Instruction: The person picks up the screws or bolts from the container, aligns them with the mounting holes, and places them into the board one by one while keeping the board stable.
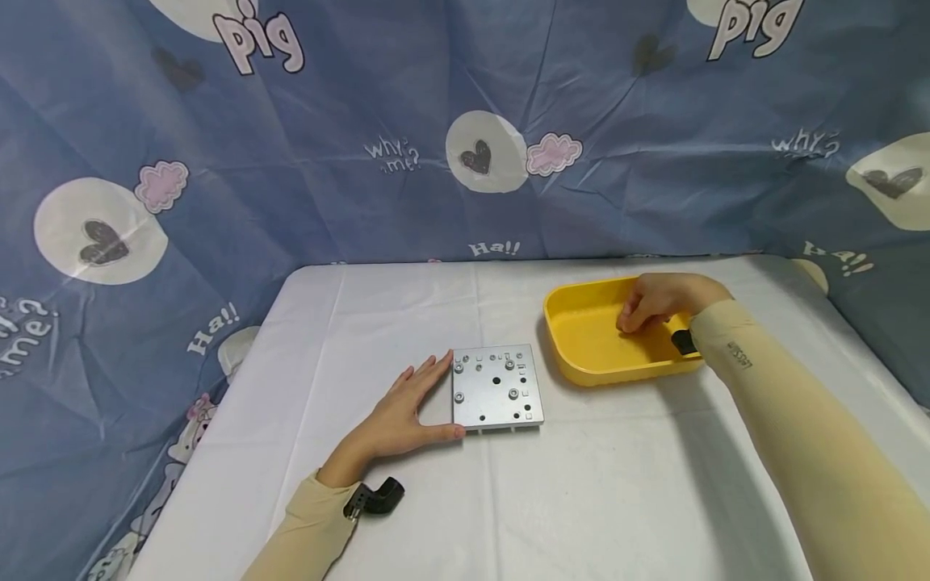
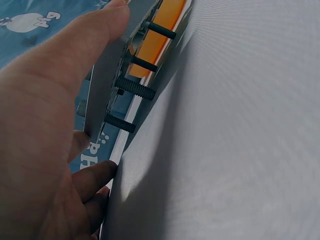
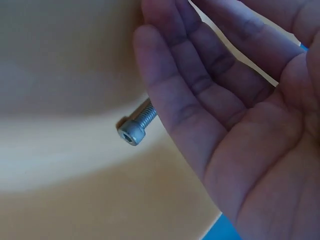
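A square silver metal plate (image 1: pixel 497 383) with several holes and socket head screws stands on the white cloth. The threaded screw shanks (image 2: pixel 136 87) stick out below it in the left wrist view. My left hand (image 1: pixel 403 415) holds the plate by its left side, thumb at the near corner and index finger at the far one. My right hand (image 1: pixel 654 300) reaches into a yellow tray (image 1: pixel 581 375), fingers bent down toward its floor. In the right wrist view a socket head screw (image 3: pixel 132 131) lies beside the little finger. The thumb and index fingertips are out of that view.
The tray stands to the right of the plate, near the far side of the white table (image 1: pixel 385 307). A blue printed curtain (image 1: pixel 407 218) hangs behind the table and along its left side. Black wrist mounts (image 1: pixel 378 496) sit on the sleeves.
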`<state>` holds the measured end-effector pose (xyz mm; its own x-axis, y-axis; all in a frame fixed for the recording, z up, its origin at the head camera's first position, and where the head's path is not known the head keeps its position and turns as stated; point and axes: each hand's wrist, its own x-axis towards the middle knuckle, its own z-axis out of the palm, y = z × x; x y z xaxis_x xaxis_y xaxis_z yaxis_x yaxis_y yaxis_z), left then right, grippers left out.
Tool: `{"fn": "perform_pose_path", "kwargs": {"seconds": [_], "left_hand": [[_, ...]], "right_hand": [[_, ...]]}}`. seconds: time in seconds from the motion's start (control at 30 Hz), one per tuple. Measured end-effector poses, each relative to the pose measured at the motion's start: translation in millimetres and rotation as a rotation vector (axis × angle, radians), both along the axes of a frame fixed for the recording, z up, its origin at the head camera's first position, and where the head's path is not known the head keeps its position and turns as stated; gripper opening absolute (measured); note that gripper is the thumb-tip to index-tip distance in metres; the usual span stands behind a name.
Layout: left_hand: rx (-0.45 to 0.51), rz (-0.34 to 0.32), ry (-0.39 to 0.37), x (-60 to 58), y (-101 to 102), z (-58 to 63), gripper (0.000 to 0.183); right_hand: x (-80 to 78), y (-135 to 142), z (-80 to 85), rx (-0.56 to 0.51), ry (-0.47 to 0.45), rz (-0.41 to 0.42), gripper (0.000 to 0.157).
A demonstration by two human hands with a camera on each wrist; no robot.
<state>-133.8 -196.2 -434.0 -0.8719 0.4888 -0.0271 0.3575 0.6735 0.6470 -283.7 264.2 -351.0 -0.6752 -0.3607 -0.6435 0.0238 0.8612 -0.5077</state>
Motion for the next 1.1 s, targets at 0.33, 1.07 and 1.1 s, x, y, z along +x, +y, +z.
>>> {"fn": "perform_pose_path", "kwargs": {"seconds": [0.33, 1.07, 1.1], "left_hand": [[-0.001, -0.003, 0.003, -0.3, 2.1, 2.8, 0.117], [-0.014, 0.01, -0.013, 0.5, 1.3, 2.7, 0.119], [-0.014, 0.012, -0.016, 0.6, 1.1, 2.5, 0.119]], "right_hand": [[-0.9, 1.1, 4.4, 0.043, 0.023, -0.082, 0.019], [-0.4, -32.6, 2.7, 0.151, 0.047, -0.177, 0.045], [-0.2, -34.5, 2.8, 0.161, 0.053, -0.18, 0.046]]}}
